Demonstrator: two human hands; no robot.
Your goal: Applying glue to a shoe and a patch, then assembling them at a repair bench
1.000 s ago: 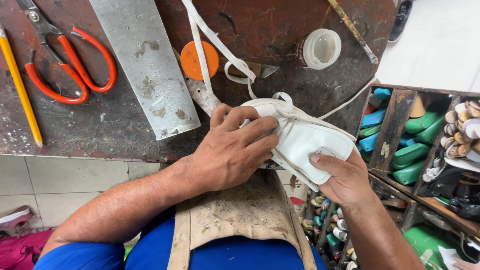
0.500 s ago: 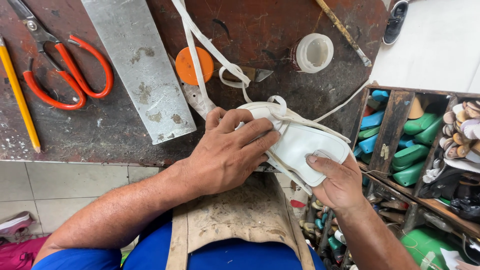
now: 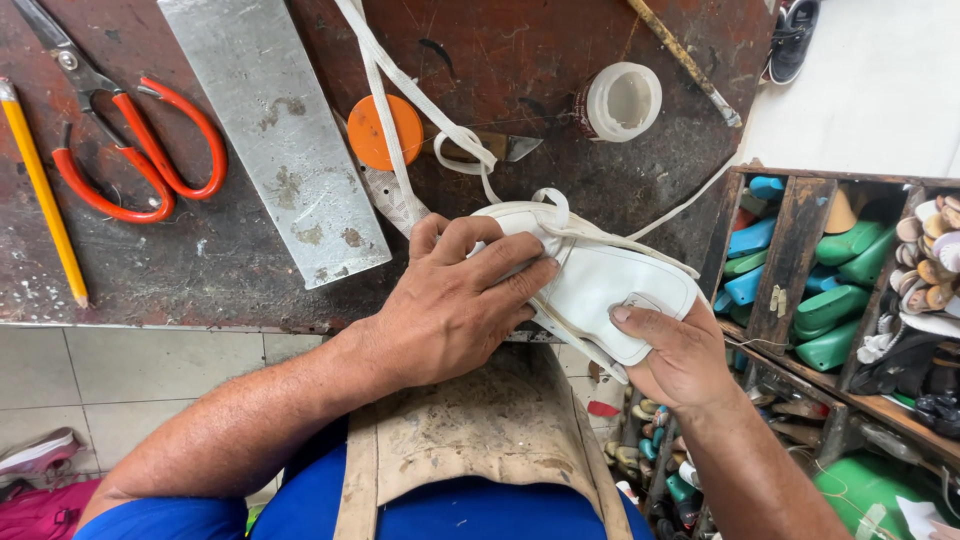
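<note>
At the front edge of the workbench (image 3: pixel 230 270), a white shoe piece (image 3: pixel 600 280) lies with its long axis slanting from upper left to lower right; its rounded lower-right end sticks out past the bench edge, over the gap beside the shelf. Far left of the shoe piece, a yellow pencil (image 3: pixel 42 190) lies nearly upright along the bench, and next to it sit red-handled scissors (image 3: pixel 130 150), blades pointing up and left. Between the scissors and the shoe piece rests a flat grey metal plate (image 3: pixel 275 130), tilted so its length runs up-left to down-right. Just above the shoe piece are an orange disc (image 3: pixel 385 130) and a white strap (image 3: pixel 400 100) that trails down from the top of the bench and loops onto the shoe piece's upper end.

The left hand (image 3: pixel 455 300) lies palm down, fingers spread and curled over the upper-left end of the shoe piece, pressing it against the bench. The right hand (image 3: pixel 680 350) grips the lower-right end from below, thumb flat on the white top. Above and right of the shoe piece stands an open white jar (image 3: pixel 622 100). Right of it, a wooden shelf (image 3: pixel 790 260) holds blue and green shoe forms (image 3: pixel 830 300).
</note>
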